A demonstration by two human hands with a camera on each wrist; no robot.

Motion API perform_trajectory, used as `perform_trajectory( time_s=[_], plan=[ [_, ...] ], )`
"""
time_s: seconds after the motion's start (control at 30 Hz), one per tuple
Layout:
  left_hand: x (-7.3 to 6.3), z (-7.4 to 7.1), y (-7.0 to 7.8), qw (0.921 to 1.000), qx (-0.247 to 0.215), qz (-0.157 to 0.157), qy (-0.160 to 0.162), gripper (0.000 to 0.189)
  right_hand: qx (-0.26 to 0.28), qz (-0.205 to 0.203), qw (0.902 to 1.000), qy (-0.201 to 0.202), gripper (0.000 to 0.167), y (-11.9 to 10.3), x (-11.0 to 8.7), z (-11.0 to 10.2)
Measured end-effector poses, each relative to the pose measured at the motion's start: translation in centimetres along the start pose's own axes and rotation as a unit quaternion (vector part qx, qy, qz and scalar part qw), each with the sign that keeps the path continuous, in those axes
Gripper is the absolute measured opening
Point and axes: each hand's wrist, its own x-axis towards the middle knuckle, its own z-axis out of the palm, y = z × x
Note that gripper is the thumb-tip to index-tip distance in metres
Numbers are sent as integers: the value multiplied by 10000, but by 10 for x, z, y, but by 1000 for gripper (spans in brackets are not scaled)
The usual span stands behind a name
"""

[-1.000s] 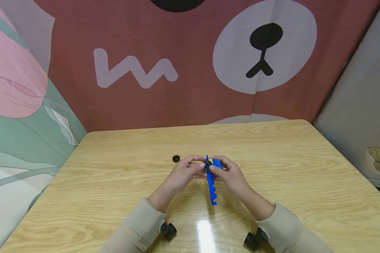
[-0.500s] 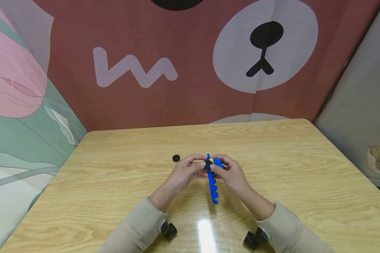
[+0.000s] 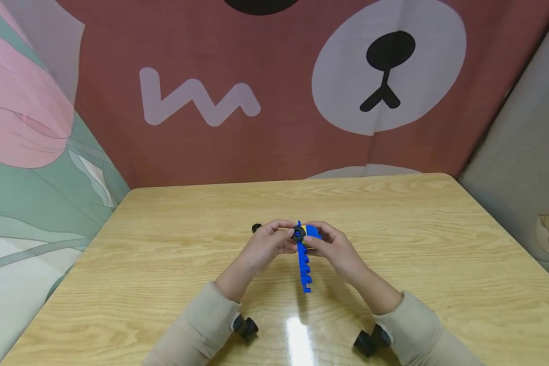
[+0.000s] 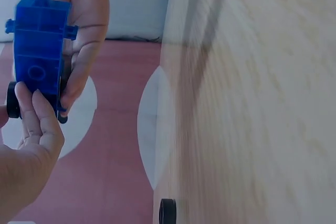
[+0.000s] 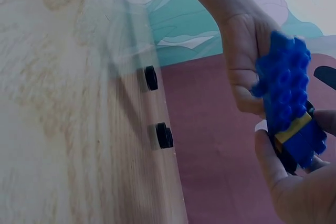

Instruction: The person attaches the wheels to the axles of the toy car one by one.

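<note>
Both hands hold up a toy car of blue building blocks [image 3: 304, 269] over the table, one long side facing the head camera. A black wheel [image 3: 298, 234] sits at that side, near the car's far end. My left hand [image 3: 266, 249] grips the car there, its thumb at the wheel and two fingers on the blue underside [image 4: 39, 51] in the left wrist view. From the other side, my right hand [image 3: 337, 250] grips the same end with its thumb beside the wheel. Studs and a yellow strip [image 5: 294, 128] show in the right wrist view.
Two loose black wheels, a nearer-to-camera one [image 5: 151, 78] and another [image 5: 164, 136], lie on the wooden table [image 3: 187, 218]. The head view shows one loose wheel [image 3: 256, 227], partly covered by the left hand. A cartoon-printed cloth [image 3: 274, 147] hangs behind the table.
The hands and car have shifted slightly up and left. The black wheel's face shows more openly as the left thumb sits farther to its side. The left hand now partly covers the loose wheel.
</note>
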Motion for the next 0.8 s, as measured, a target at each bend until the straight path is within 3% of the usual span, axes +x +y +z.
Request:
perform_trajectory(
  time_s=[0.23,0.6,0.8],
  plan=[
    [-1,-5,0,9996,11,34,-279,27,72,-107,9997,-225,43,-2,-3,-2],
    [-6,-10,-1,9998,-57,3,-188,26,86,-6,9999,-72,46,2,-3,-1],
    [-7,-22,-1,9987,501,-17,-70,28,12,-110,9999,22,44,-1,-3,-4]
  ],
)
